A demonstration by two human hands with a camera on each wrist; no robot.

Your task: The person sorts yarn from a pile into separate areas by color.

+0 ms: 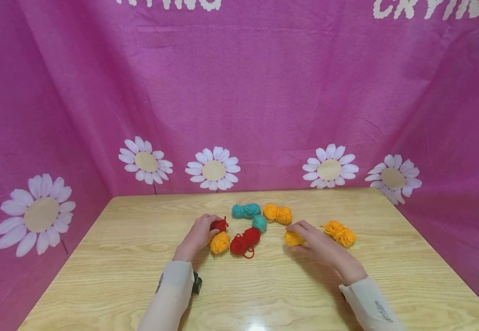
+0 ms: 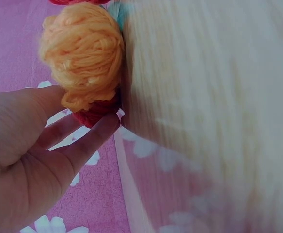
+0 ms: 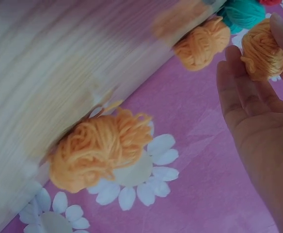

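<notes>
My left hand (image 1: 200, 234) is around a small red ball of yarn (image 1: 220, 224), mostly covered by the fingers. A yellow ball of yarn (image 2: 86, 53) lies right against the red one, beside the thumb. In the right wrist view, my right hand (image 3: 262, 111) holds another yellow ball of yarn (image 3: 263, 51) between thumb and fingers; its underside is hidden in the head view. Between the hands lie a red yarn bundle (image 1: 245, 242) with a loose loop and a round teal ball (image 1: 259, 223).
At the back of the wooden table (image 1: 239, 289) sit a teal yarn bundle (image 1: 245, 211) and a yellow-orange bundle (image 1: 278, 214). Another yellow-orange bundle (image 1: 340, 233) lies right of my right hand. A pink cloth (image 1: 239, 101) with daisies hangs around the table's back and sides.
</notes>
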